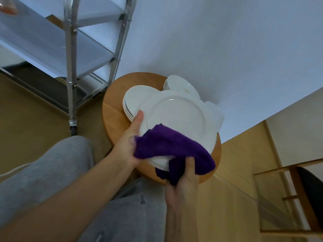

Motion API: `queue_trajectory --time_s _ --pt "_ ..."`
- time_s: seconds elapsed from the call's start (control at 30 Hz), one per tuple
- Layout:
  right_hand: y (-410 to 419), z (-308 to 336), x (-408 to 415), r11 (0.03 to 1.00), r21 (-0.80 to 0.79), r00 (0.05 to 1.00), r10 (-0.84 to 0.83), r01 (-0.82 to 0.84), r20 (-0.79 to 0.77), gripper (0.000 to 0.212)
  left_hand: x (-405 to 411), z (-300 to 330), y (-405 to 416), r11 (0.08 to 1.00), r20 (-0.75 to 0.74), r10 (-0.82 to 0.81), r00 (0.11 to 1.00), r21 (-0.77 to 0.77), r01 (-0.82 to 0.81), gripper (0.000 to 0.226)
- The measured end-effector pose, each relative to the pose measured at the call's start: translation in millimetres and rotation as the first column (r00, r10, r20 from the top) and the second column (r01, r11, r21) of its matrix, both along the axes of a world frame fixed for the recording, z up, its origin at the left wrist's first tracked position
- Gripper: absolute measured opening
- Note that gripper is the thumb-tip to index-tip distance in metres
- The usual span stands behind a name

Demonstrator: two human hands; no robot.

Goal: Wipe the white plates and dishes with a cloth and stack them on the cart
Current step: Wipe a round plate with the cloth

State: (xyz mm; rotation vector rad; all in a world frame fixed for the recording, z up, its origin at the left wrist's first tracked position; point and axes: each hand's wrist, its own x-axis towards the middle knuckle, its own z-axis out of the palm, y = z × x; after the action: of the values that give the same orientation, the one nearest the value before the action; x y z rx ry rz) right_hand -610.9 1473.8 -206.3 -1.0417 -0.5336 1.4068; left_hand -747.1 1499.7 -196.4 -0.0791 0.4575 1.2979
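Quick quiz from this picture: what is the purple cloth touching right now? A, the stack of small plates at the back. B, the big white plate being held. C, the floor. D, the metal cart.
B: the purple cloth drapes over the near edge of the big white plate, which the left hand grips while the right hand holds the cloth.

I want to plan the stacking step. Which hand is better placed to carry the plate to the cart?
Probably the left hand: it already grips the plate at its rim and is on the cart side. The right hand holds the purple cloth.

Home-like room: wood floor point(35, 119), white wall point(227, 49), metal cart point(71, 67), round wooden table point(115, 102).
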Motion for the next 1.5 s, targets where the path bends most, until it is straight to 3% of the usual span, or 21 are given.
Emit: queue_trajectory --time_s 0.1,0.2,0.3,0.43,0.53,0.67,0.8,0.9,0.97,1.03,1.13,1.23,1.4,1.5 --pt "-1 -2 -16 1.000 0.009 0.998 -0.023 0.024 -0.061 0.083 9 -1 -3 0.999 0.037 0.037 0.999 -0.028 -0.036 0.056" --pt "0 -2 -3 1.000 -0.008 0.997 0.021 -0.022 -0.075 0.061 -1 -8 -2 0.998 -0.123 0.047 0.991 -0.038 -0.052 0.051" --pt "1 1 15 0.993 -0.020 0.993 0.117 -0.118 -0.034 0.052 -15 -11 4 0.998 -0.228 -0.010 0.974 -0.058 -0.004 0.050" --pt "14 19 44 0.976 -0.029 0.973 0.217 -0.215 0.083 0.048 -39 -11 14 0.984 -0.383 -0.151 0.911 0.027 0.174 0.058" --pt "24 32 64 0.939 -0.101 0.928 0.342 -0.330 0.150 0.046 -56 -8 23 0.938 -0.484 -0.281 0.829 0.046 0.344 0.043" --pt "28 39 64 0.926 -0.167 0.926 0.359 -0.338 0.117 0.045 -63 1 38 0.887 -0.587 -0.369 0.721 0.009 0.461 0.043" --pt "33 36 49 0.959 -0.217 0.983 0.177 -0.183 -0.047 0.038 -45 -2 36 0.947 -0.570 -0.322 0.756 -0.195 0.256 0.052" --pt "36 34 40 0.973 -0.198 0.986 0.142 -0.122 0.088 0.050 -18 -18 10 0.942 -0.357 -0.267 0.895 -0.291 0.165 0.042" --pt "35 30 33 0.987 -0.154 0.978 0.085 -0.056 0.193 0.038 7 -27 -12 0.948 -0.187 -0.215 0.959 -0.276 0.159 0.042" --pt "30 23 26 0.992 -0.128 0.973 0.043 -0.015 0.225 0.028 24 -32 -22 0.932 -0.121 -0.134 0.984 -0.353 0.084 0.048" --pt "19 15 22 0.993 -0.120 0.973 0.037 -0.010 0.229 0.037 27 -32 -19 0.901 -0.205 -0.073 0.976 -0.434 -0.024 0.056" --pt "23 23 25 0.993 -0.119 0.963 0.050 -0.018 0.267 0.051 17 -28 -13 0.927 -0.306 -0.094 0.947 -0.373 -0.028 0.043" --pt "34 36 39 0.961 -0.257 0.969 0.153 -0.100 0.195 0.057 -4 -28 -4 0.958 -0.440 -0.123 0.890 -0.285 -0.008 0.014" --pt "38 38 47 0.942 -0.304 0.962 0.202 -0.140 0.185 0.055 -14 -36 -2 0.982 -0.479 -0.154 0.864 -0.174 0.079 0.021"
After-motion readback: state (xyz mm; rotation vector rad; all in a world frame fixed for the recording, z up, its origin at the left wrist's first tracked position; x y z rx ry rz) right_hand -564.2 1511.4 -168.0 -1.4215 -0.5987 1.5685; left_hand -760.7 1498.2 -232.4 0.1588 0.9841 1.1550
